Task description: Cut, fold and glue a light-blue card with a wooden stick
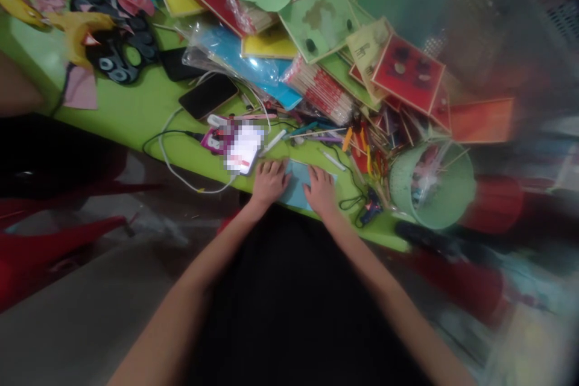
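Both my hands rest on a light blue sheet of paper (298, 184) at the near edge of a green table (136, 114). My left hand (269, 181) lies on the sheet's left side with its fingers stretched forward and flat. My right hand (321, 190) presses the sheet's right side, fingers also flat and close together. Neither hand grips anything. Just left of my left hand lies a white device (244, 148) with a white cable.
A black phone (208, 96) lies further back on the table. Stacked coloured cards and paper packs (316, 42) fill the far side. A green round basket (432, 187) with sticks stands at right, with pliers and pens (366, 151) beside it. Red chairs (54, 235) stand at left.
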The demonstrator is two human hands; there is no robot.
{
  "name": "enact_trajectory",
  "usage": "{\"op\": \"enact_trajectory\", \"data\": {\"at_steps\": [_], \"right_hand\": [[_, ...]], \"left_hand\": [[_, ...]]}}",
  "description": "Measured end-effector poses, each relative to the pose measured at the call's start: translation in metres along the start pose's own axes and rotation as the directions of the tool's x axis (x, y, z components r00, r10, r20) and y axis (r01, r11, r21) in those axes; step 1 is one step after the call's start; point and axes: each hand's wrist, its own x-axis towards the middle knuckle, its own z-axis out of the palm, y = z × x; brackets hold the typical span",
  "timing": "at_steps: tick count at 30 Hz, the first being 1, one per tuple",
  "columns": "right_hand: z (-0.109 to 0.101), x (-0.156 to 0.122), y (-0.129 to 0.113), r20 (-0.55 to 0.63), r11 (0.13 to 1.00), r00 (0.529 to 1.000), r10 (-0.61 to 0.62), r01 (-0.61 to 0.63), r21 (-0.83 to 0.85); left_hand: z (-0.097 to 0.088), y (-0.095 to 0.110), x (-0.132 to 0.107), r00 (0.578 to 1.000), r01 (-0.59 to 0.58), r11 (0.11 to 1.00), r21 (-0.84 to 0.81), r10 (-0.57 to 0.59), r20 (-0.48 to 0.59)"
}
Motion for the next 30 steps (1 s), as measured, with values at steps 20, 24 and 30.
{"op": "enact_trajectory", "data": {"at_steps": [20,24,30], "right_hand": [[0.0055,-0.0051,-0.0005,-0.006,1.000,1.000,0.019,-0.019,-0.010],[0.0026,-0.0036,-0.0033,0.003,1.000,1.000,0.016,-0.016,-0.023],[-0.0020,-0.0003,-0.0043,0.004,1.000,1.000,0.010,-0.010,-0.011]], "left_hand": [[-0.0053,0.0009,0.0011,1.000,-0.014,1.000,-0.023,0.014,0.013],[-0.0050,0.0003,0.0010,1.000,-0.023,1.000,-0.008,0.023,0.009],[-0.0027,-0.0004,0.0009,0.999,-0.036,0.999,0.019,0.036,0.003]]}}
